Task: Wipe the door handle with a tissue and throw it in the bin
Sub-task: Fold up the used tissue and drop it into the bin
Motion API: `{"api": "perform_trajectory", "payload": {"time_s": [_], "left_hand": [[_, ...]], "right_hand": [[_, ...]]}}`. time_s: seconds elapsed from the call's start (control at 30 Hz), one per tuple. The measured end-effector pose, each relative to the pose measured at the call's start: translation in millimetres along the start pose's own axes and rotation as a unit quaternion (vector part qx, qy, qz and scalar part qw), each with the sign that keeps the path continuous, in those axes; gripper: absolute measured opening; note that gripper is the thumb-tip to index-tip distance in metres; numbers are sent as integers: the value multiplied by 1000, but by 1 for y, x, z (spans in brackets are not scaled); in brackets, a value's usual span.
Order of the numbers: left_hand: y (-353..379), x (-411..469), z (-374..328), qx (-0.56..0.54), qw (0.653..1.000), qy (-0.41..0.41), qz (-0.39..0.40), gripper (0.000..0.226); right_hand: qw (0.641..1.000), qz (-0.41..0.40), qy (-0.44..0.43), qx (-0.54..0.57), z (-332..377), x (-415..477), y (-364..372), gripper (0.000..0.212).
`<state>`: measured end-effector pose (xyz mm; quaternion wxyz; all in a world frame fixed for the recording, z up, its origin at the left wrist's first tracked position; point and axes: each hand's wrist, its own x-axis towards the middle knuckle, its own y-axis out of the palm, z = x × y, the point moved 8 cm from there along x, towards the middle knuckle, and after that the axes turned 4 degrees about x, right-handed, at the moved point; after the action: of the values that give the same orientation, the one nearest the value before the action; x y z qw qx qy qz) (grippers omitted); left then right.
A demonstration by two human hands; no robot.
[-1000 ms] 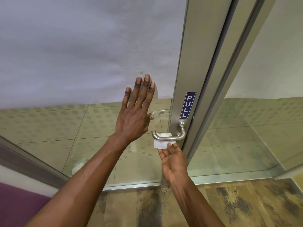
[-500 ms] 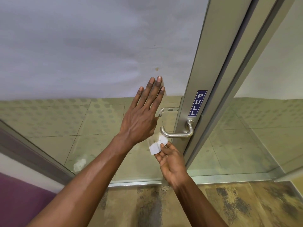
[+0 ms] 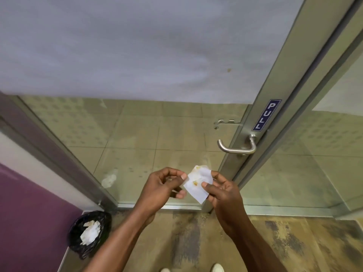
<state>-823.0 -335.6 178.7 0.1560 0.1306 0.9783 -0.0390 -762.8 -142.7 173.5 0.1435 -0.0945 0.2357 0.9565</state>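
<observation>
You are pinching the stained tissue (image 3: 198, 183) in your right hand (image 3: 224, 191); your left hand (image 3: 163, 188), fingers curled, is touching its edge. Both are hanging below the handle (image 3: 236, 148), well apart from the bin (image 3: 88, 232).

I'm looking at what seems an office or commercial building entrance: an aluminium-framed glass door (image 3: 261, 122) with frosted film, a blue PULL sign (image 3: 266, 115), a steel lever handle (image 3: 236, 147), and a lined bin (image 3: 89, 233) by a purple wall (image 3: 29, 216).
</observation>
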Motion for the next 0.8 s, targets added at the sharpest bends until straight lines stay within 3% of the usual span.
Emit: {"api": "perform_trajectory", "payload": {"time_s": [0.07, 0.2, 0.4, 0.53, 0.63, 0.8], "left_hand": [[0, -16, 20, -62, 995, -69, 31, 16], [-10, -36, 49, -159, 975, -152, 11, 15], [-39, -54, 67, -249, 950, -185, -44, 37], [-56, -64, 68, -245, 953, -168, -65, 22], [-70, -71, 70, -241, 952, -153, -107, 23], [-86, -78, 72, -211, 951, -121, -190, 22]], "right_hand": [[998, 17, -19, -58, -3, -9, 11, 31], [984, 50, -41, -167, -17, -21, 29, 31], [947, 120, -83, -285, -25, -21, 62, 50], [939, 171, -83, -288, -32, -16, 80, 50], [942, 186, -75, -268, -37, -10, 88, 49], [971, 176, 43, -155, -57, 5, 89, 31]]}}
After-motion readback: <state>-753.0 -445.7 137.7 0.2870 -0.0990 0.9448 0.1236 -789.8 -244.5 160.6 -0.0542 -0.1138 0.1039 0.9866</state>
